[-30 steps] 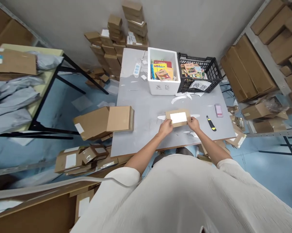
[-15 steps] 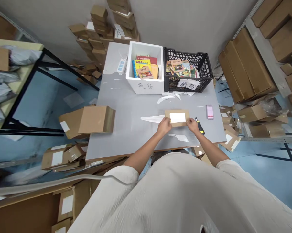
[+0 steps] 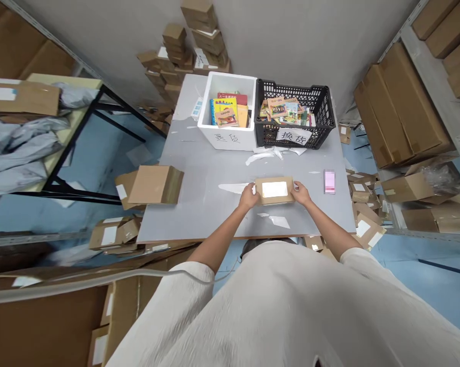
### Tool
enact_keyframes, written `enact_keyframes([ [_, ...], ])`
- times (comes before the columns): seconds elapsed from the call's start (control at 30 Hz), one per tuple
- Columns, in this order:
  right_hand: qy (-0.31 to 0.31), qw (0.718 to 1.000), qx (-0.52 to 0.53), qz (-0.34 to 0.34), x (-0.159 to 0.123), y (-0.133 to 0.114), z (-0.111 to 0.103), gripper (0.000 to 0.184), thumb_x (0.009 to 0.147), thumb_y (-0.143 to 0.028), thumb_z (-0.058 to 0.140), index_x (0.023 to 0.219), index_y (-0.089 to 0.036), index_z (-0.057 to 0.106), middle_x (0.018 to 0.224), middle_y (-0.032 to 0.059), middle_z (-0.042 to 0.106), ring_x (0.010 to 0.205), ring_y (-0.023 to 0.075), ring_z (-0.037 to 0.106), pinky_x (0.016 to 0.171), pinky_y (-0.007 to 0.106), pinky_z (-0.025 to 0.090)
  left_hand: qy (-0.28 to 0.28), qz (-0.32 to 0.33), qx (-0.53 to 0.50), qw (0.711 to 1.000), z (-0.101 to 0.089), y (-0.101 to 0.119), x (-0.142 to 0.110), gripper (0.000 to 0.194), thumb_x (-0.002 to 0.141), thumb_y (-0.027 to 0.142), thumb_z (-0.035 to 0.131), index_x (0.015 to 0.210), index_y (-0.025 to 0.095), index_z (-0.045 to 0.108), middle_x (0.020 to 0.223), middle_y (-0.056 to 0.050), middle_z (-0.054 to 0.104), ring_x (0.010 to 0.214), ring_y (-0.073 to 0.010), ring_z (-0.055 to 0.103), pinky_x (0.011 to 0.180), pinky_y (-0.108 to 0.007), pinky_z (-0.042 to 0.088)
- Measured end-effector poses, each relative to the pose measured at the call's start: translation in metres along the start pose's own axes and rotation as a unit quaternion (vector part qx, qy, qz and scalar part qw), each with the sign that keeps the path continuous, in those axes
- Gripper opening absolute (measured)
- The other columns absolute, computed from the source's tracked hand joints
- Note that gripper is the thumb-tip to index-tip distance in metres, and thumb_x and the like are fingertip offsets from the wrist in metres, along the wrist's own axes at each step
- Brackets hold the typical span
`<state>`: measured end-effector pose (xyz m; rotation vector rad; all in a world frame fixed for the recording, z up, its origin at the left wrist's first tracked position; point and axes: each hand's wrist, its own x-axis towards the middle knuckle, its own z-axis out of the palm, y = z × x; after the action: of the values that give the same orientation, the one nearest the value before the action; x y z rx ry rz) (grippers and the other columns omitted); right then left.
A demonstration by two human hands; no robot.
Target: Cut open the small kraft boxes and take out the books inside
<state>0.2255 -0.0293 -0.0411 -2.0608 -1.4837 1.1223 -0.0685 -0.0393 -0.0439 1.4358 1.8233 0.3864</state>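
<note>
A small cardboard box [image 3: 274,190] with a white label on its upper face is held between my two hands, low over or on the grey table [image 3: 199,168]. My left hand [image 3: 248,197] grips its left end with curled fingers. At the opposite end, my right hand [image 3: 300,193] holds the right edge between thumb and fingers. A white paper strip [image 3: 232,188] lies beside my left hand, and torn white scraps [image 3: 279,221] lie just in front of the box. To the right of my right hand is a pink-screened phone [image 3: 329,182].
Behind stand a white foam bin [image 3: 230,140] and a black plastic crate [image 3: 321,127], both holding books. A larger cardboard box [image 3: 151,184] sits at the table's left edge. Stacked boxes [image 3: 207,43] rise by the wall; a loaded shelf [image 3: 416,46] stands at right.
The view has shifted sideways, then tilted slightly. Both hands keep hold of the small box, whose near side shows more now. The utility knife seen earlier right of the box no longer shows.
</note>
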Motion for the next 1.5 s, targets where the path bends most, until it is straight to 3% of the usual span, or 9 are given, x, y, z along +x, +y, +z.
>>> enact_keyframes([
  [0.2, -0.033, 0.983, 0.169, 0.057, 0.013, -0.006, 0.007, 0.089, 0.091, -0.028, 0.072, 0.176, -0.018, 0.046, 0.177, 0.0176, 0.053, 0.153, 0.029, 0.063, 0.131, 0.043, 0.048, -0.009, -0.092, -0.138, 0.986, 0.006, 0.005, 0.03, 0.075, 0.092, 0.024, 0.071, 0.164, 0.026, 0.049, 0.159, -0.016, 0.07, 0.138, -0.027, 0.073, 0.113, -0.038, 0.057],
  [0.33, -0.047, 0.965, 0.248, 0.062, 0.008, 0.003, 0.004, 0.104, 0.086, -0.034, 0.081, 0.18, -0.024, 0.039, 0.173, 0.014, 0.058, 0.151, 0.0291, 0.065, 0.132, 0.043, 0.047, -0.003, -0.114, -0.225, 0.968, 0.013, 0.009, 0.036, 0.085, 0.088, 0.023, 0.076, 0.168, 0.028, 0.046, 0.146, -0.013, 0.077, 0.128, -0.0279, 0.077, 0.114, -0.042, 0.055],
  [0.47, 0.007, 0.961, 0.271, 0.053, 0.007, 0.004, -0.004, 0.099, 0.089, -0.042, 0.081, 0.179, -0.026, 0.042, 0.161, 0.0127, 0.069, 0.147, 0.0295, 0.067, 0.131, 0.046, 0.049, 0.019, -0.083, -0.256, 0.963, 0.007, 0.02, 0.039, 0.082, 0.091, 0.028, 0.074, 0.168, 0.028, 0.045, 0.145, -0.01, 0.076, 0.126, -0.0253, 0.076, 0.112, -0.039, 0.056],
  [0.6, 0.065, 0.966, 0.248, 0.022, 0.012, 0.002, -0.007, 0.083, 0.093, -0.049, 0.074, 0.169, -0.022, 0.054, 0.14, 0.011, 0.08, 0.137, 0.0281, 0.072, 0.128, 0.046, 0.051, 0.058, -0.053, -0.243, 0.967, -0.004, 0.03, 0.041, 0.071, 0.094, 0.032, 0.073, 0.162, 0.024, 0.053, 0.136, -0.009, 0.077, 0.122, -0.0254, 0.075, 0.105, -0.035, 0.057],
  [0.73, 0.075, 0.984, 0.153, 0.052, 0.013, 0.008, -0.003, 0.065, 0.096, -0.051, 0.067, 0.154, -0.02, 0.067, 0.121, 0.0098, 0.084, 0.12, 0.0289, 0.078, 0.117, 0.046, 0.057, 0.059, -0.064, -0.176, 0.981, -0.004, 0.023, 0.038, 0.058, 0.098, 0.037, 0.071, 0.152, 0.022, 0.06, 0.12, -0.008, 0.078, 0.118, -0.0277, 0.074, 0.105, -0.038, 0.055],
  [0.93, 0.046, 0.996, 0.029, 0.067, 0.015, 0.001, 0.003, 0.046, 0.1, -0.053, 0.069, 0.133, -0.024, 0.076, 0.112, 0.0076, 0.084, 0.112, 0.0295, 0.078, 0.105, 0.041, 0.059, 0.043, -0.078, -0.086, 0.992, -0.003, 0.005, 0.044, 0.044, 0.104, 0.046, 0.067, 0.14, 0.021, 0.065, 0.136, -0.015, 0.076, 0.126, -0.0312, 0.071, 0.103, -0.038, 0.053],
  [1.13, 0.054, 0.993, -0.044, 0.101, 0.032, -0.013, 0.001, 0.054, 0.099, -0.065, 0.071, 0.131, -0.023, 0.077, 0.116, 0.0117, 0.083, 0.116, 0.0336, 0.075, 0.1, 0.04, 0.058, 0.016, -0.084, -0.067, 0.994, -0.004, 0.001, 0.065, 0.04, 0.102, 0.049, 0.073, 0.131, 0.022, 0.069, 0.125, -0.013, 0.081, 0.119, -0.0313, 0.074, 0.096, -0.037, 0.053],
  [1.33, 0.068, 0.987, 0.027, 0.141, 0.041, -0.008, 0.003, 0.051, 0.092, -0.057, 0.08, 0.127, -0.021, 0.076, 0.118, 0.0107, 0.083, 0.113, 0.0281, 0.076, 0.104, 0.038, 0.059, 0.013, -0.106, -0.116, 0.987, 0.002, -0.004, 0.077, 0.043, 0.093, 0.044, 0.084, 0.127, 0.021, 0.07, 0.122, -0.01, 0.081, 0.112, -0.0257, 0.076, 0.093, -0.032, 0.055],
  [1.5, 0.089, 0.993, 0.029, 0.072, 0.046, -0.018, 0.015, 0.069, 0.092, -0.038, 0.07, 0.158, -0.017, 0.062, 0.14, 0.0134, 0.077, 0.12, 0.0262, 0.076, 0.108, 0.04, 0.06, 0.015, -0.105, -0.155, 0.982, 0.002, 0.002, 0.081, 0.063, 0.087, 0.031, 0.088, 0.144, 0.023, 0.064, 0.136, -0.012, 0.077, 0.117, -0.0254, 0.076, 0.102, -0.036, 0.058],
])
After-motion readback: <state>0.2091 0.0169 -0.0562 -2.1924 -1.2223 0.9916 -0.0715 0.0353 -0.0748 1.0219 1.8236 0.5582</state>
